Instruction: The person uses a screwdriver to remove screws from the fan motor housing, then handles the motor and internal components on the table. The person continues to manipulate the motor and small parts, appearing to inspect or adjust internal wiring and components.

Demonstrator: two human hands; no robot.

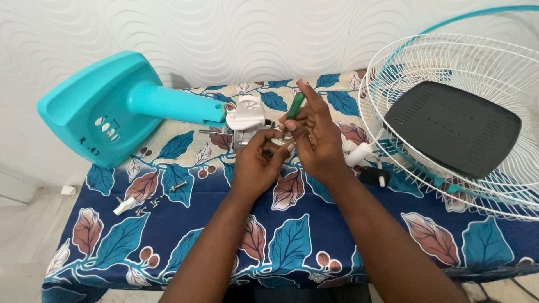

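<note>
A turquoise fan stand (120, 104) lies on its side on a table with a blue leaf-print cloth (292, 241). At the end of its neck sits the bare motor unit with a white cap (246, 115). My left hand (255, 163) pinches a small white part right beside the motor. My right hand (314, 137) grips a green-handled screwdriver (295, 109), its tip pointing down toward that part. Both hands touch each other in front of the motor.
A white wire fan grille (477, 62) leans at the right with a black plastic cover (452, 129) lying on it. Several loose screws and a small white piece (147, 201) lie on the cloth at left. A black plug (375, 176) rests near the grille.
</note>
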